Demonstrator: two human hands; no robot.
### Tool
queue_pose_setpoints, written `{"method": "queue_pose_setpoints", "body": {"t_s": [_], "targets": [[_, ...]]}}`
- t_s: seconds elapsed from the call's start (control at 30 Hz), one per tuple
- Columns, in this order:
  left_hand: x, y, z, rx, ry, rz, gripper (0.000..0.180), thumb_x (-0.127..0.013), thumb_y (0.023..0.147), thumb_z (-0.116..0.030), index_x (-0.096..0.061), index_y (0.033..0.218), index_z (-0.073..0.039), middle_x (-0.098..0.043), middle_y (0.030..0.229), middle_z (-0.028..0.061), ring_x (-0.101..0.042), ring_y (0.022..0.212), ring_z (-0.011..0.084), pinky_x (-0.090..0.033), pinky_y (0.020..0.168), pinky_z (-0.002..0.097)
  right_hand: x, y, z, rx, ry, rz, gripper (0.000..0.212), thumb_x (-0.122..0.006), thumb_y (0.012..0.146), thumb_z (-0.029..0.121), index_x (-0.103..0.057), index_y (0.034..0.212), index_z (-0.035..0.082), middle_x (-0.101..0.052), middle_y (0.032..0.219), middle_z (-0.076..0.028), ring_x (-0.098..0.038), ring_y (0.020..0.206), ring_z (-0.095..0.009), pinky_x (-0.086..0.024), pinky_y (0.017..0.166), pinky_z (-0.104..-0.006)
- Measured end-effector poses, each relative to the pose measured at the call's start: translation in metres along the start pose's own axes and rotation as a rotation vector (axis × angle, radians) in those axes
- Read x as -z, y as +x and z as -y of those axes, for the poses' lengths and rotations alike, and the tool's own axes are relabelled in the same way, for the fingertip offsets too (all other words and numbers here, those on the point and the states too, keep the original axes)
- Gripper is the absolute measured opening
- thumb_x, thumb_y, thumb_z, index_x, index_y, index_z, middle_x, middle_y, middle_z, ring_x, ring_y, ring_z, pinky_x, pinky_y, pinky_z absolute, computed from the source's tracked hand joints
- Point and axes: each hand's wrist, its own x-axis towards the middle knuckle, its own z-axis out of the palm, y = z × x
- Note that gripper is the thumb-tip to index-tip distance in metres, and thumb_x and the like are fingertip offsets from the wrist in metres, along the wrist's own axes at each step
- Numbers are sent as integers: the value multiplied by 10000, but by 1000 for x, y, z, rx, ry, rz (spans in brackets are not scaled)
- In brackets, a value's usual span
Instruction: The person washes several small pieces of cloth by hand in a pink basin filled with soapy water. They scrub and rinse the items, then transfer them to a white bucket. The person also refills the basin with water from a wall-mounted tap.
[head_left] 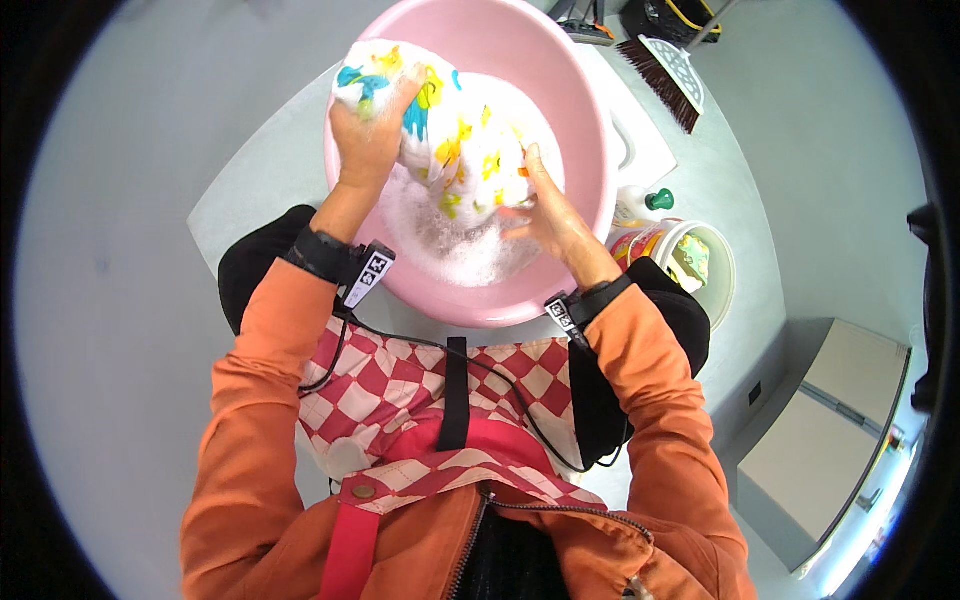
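In the head view, a bunched white fabric cloth with yellow, blue and orange patterning (460,140) is lying over white suds (475,258) inside a round pink plastic basin (588,150), stretching from far left to near right. The left hand (368,138) is clamping its far-left end, fingers partly hidden. The right hand (556,215) is holding thumb and fingers apart at its right edge; contact cannot be confirmed.
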Motion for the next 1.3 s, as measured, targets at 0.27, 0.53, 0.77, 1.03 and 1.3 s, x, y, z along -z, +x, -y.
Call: {"method": "queue_pose_setpoints", "body": {"t_s": [0.27, 0.53, 0.77, 1.03, 1.3], "targets": [[-16, -27, -45, -414, 230, 378, 485, -794, 643, -92, -525, 1041, -24, -542, 1011, 89, -553, 903, 196, -465, 787, 304, -25, 5, -23, -320, 910, 750, 810, -411, 807, 683, -239, 1416, 178, -177, 1474, -149, -202, 1300, -466, -244, 952, -681], [3, -22, -16, 420, -502, 130, 548, -457, 893, -456, -424, 1242, -35, -506, 1222, 135, -521, 1111, 248, -430, 940, 379, -12, -1, 48, 318, 980, 42, 400, -567, 858, 327, -555, 1134, 37, -617, 1073, -116, -612, 926, -224, -508, 828, -357], [-25, -36, 12, 866, -620, 131, 512, -478, 881, -507, -490, 1193, -102, -572, 1131, 72, -566, 1031, 196, -466, 882, 340, -16, -53, 79, 1059, -56, -486, 242, -663, 679, 51, -591, 904, -5, -637, 850, -92, -620, 712, -208, -497, 668, -310], [-13, -46, 46, 1013, -682, 437, 383, -455, 931, -341, -496, 1198, -70, -564, 1142, 94, -565, 1025, 190, -497, 852, 322, -51, -74, 47, 1388, -833, -412, 299, -739, 511, 115, -617, 784, 97, -552, 699, -70, -579, 623, -250, -475, 540, -346], [-2, -59, 73, 810, 82, 762, 318, -598, 845, -223, -564, 1108, -47, -596, 1085, 95, -566, 958, 169, -483, 792, 298, -57, -74, 5, 1375, -1082, -57, 297, -760, 549, 192, -594, 774, 93, -502, 688, -54, -556, 563, -221, -438, 459, -338]]}}
